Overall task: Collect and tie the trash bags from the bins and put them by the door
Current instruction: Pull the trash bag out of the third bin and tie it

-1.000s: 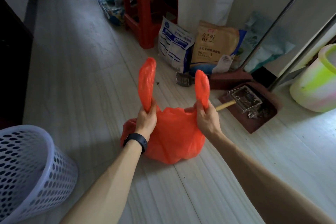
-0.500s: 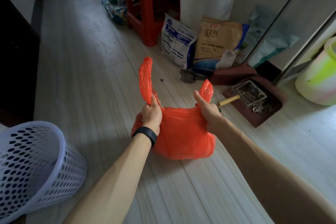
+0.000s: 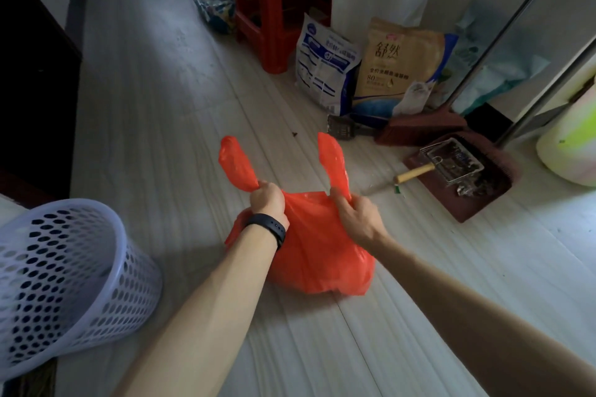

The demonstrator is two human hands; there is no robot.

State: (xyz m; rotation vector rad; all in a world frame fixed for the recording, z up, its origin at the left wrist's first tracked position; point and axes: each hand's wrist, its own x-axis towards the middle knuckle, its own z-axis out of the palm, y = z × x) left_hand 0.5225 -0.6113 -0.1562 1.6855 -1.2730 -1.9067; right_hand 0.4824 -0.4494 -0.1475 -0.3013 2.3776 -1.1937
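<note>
An orange trash bag [image 3: 317, 255] sits full on the pale wooden floor in the middle of the view. Its two handle loops stick up and away from me. My left hand [image 3: 267, 198], with a black band on the wrist, grips the base of the left loop [image 3: 235, 163]. My right hand [image 3: 356, 216] grips the base of the right loop [image 3: 333, 159]. A perforated lavender bin [image 3: 64, 280] stands to the left, with no bag visible inside.
A red plastic stool [image 3: 277, 6] stands at the back, with pet-food bags [image 3: 400, 68] beside it. A broom and a brown dustpan [image 3: 467, 177] holding a wire trap lie to the right. A pale green bucket [image 3: 571, 145] is at the right edge, dark furniture at the left.
Both hands have slid down the handle loops and spread them apart; the bag sits lower and the loops now lean away from me. The view has shifted slightly.
</note>
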